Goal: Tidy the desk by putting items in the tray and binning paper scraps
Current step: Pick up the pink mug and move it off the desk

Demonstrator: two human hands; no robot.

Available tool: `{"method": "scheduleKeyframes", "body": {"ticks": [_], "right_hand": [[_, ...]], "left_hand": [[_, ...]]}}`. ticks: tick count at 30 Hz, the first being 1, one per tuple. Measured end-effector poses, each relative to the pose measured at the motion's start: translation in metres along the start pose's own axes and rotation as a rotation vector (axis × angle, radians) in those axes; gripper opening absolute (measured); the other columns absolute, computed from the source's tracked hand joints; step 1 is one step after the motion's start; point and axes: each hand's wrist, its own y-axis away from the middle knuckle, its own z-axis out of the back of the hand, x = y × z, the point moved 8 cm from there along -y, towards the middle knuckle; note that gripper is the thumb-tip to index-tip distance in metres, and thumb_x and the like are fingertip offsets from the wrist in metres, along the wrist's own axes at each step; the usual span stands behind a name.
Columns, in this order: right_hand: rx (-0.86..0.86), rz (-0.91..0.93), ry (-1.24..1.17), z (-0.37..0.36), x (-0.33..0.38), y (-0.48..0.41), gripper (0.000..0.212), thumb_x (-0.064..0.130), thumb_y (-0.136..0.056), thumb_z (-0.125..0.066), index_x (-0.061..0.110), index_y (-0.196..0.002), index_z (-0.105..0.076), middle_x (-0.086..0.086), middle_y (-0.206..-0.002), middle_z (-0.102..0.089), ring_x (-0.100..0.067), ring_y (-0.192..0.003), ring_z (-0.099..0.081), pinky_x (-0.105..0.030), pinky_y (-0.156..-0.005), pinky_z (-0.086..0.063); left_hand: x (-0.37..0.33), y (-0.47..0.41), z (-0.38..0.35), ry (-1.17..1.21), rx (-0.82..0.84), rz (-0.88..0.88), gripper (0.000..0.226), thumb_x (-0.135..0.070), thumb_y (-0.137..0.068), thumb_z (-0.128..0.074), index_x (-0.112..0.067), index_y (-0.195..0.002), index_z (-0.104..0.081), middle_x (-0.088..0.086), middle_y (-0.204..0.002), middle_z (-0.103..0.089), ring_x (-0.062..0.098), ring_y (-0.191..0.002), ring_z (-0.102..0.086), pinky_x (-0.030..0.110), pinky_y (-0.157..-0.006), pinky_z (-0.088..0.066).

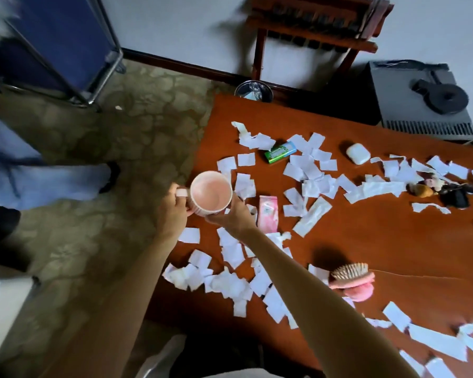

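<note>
A pink mug (210, 192) is held over the left edge of the brown desk (366, 236). My left hand (172, 208) grips its handle, and my right hand (230, 216) cups its body from below and the right. Several white paper scraps (230, 285) litter the desk. Among them lie a green packet (280, 151), a white earbud case (358, 153), a pink sachet (268, 214), a pink hairbrush (351, 276) and a small dark bunch of keys and charms (445, 192). No tray is in view.
A small metal bin (253, 91) stands on the floor past the desk's far left corner. A grey box (418, 105) sits at the far right, with a wooden rack (311, 28) behind. Another person's leg (52, 181) stands on the carpet at left.
</note>
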Motion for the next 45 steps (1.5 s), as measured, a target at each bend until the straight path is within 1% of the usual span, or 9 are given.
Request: {"method": "scheduleKeyframes", "body": {"ticks": [5, 13, 21, 25, 29, 37, 41, 43, 45], "right_hand": [[-0.006, -0.010, 0.012, -0.026, -0.002, -0.022, 0.078, 0.014, -0.077, -0.074, 0.017, -0.139, -0.027, -0.005, -0.134, -0.044, -0.019, -0.124, -0.046, -0.023, -0.089, -0.046], [-0.145, -0.064, 0.139, -0.006, -0.012, -0.026, 0.080, 0.019, -0.079, -0.072, 0.016, -0.141, -0.022, -0.006, -0.137, -0.043, -0.020, -0.127, -0.045, -0.032, -0.096, -0.048], [-0.216, -0.033, 0.258, 0.000, -0.004, -0.015, 0.075, 0.024, -0.080, -0.070, 0.008, -0.139, -0.026, -0.010, -0.135, -0.046, -0.024, -0.122, -0.051, -0.032, -0.090, -0.052], [-0.259, -0.093, 0.277, 0.018, -0.007, -0.004, 0.051, 0.018, -0.087, -0.063, 0.010, -0.132, -0.040, -0.010, -0.134, -0.053, -0.025, -0.119, -0.054, -0.032, -0.089, -0.052], [-0.546, -0.213, 0.373, 0.075, -0.027, 0.021, 0.027, 0.015, -0.091, -0.054, 0.006, -0.117, -0.058, -0.013, -0.126, -0.058, -0.024, -0.109, -0.058, -0.023, -0.084, -0.050], [-0.330, -0.560, 0.446, 0.088, -0.082, 0.031, 0.068, 0.044, -0.081, -0.065, 0.007, -0.132, -0.039, -0.014, -0.134, -0.044, -0.028, -0.120, -0.050, -0.034, -0.099, -0.048], [-0.353, -0.549, 0.432, 0.092, -0.081, 0.026, 0.034, 0.045, -0.090, -0.051, 0.012, -0.092, -0.058, -0.005, -0.093, -0.060, -0.016, -0.080, -0.061, -0.018, -0.068, -0.050], [-0.403, -0.502, 0.358, 0.099, -0.076, 0.025, 0.044, 0.048, -0.093, -0.043, 0.017, -0.062, -0.045, 0.002, -0.061, -0.047, -0.008, -0.050, -0.045, -0.011, -0.046, -0.034], [-0.443, -0.458, 0.322, 0.112, -0.071, 0.023, 0.044, 0.043, -0.095, -0.042, 0.013, -0.064, -0.049, 0.001, -0.060, -0.048, -0.008, -0.047, -0.042, -0.011, -0.042, -0.028]], "left_hand": [[0.014, -0.029, 0.005, -0.044, 0.036, 0.064, 0.044, -0.017, -0.097, -0.044, -0.007, -0.139, -0.036, 0.015, -0.139, -0.048, 0.036, -0.124, -0.051, 0.050, -0.100, -0.046], [0.007, -0.037, -0.027, 0.097, 0.222, 0.160, 0.044, -0.010, -0.101, -0.032, -0.011, -0.144, -0.025, 0.013, -0.143, -0.042, 0.035, -0.123, -0.052, 0.045, -0.098, -0.045], [0.005, -0.037, -0.032, 0.075, 0.269, 0.118, 0.040, -0.004, -0.099, -0.035, -0.012, -0.138, -0.034, 0.013, -0.142, -0.043, 0.034, -0.126, -0.048, 0.044, -0.099, -0.045], [0.004, -0.034, -0.010, -0.106, 0.053, 0.040, 0.055, 0.003, -0.096, -0.037, -0.014, -0.146, -0.022, 0.012, -0.152, -0.029, 0.030, -0.139, -0.032, 0.041, -0.111, -0.033], [-0.043, 0.023, 0.008, -0.199, -0.217, -0.280, 0.043, 0.006, -0.091, -0.046, 0.001, -0.134, -0.041, 0.019, -0.137, -0.048, 0.031, -0.128, -0.047, 0.018, -0.100, -0.032], [-0.051, 0.048, -0.092, -0.336, 0.283, -0.379, 0.033, 0.003, -0.094, -0.042, -0.001, -0.126, -0.051, 0.014, -0.126, -0.057, 0.022, -0.111, -0.057, 0.010, -0.078, -0.040], [-0.066, 0.036, -0.106, -0.371, 0.299, -0.389, 0.030, 0.004, -0.094, -0.040, 0.001, -0.120, -0.055, 0.015, -0.120, -0.061, 0.024, -0.105, -0.060, 0.020, -0.075, -0.047], [-0.072, 0.027, -0.109, -0.367, 0.292, -0.376, 0.028, 0.002, -0.095, -0.039, 0.001, -0.118, -0.055, 0.015, -0.119, -0.061, 0.024, -0.104, -0.061, 0.021, -0.071, -0.048], [-0.082, 0.020, -0.113, -0.370, 0.285, -0.387, 0.027, 0.000, -0.095, -0.040, 0.000, -0.118, -0.055, 0.015, -0.121, -0.061, 0.026, -0.107, -0.061, 0.026, -0.076, -0.050]]}}
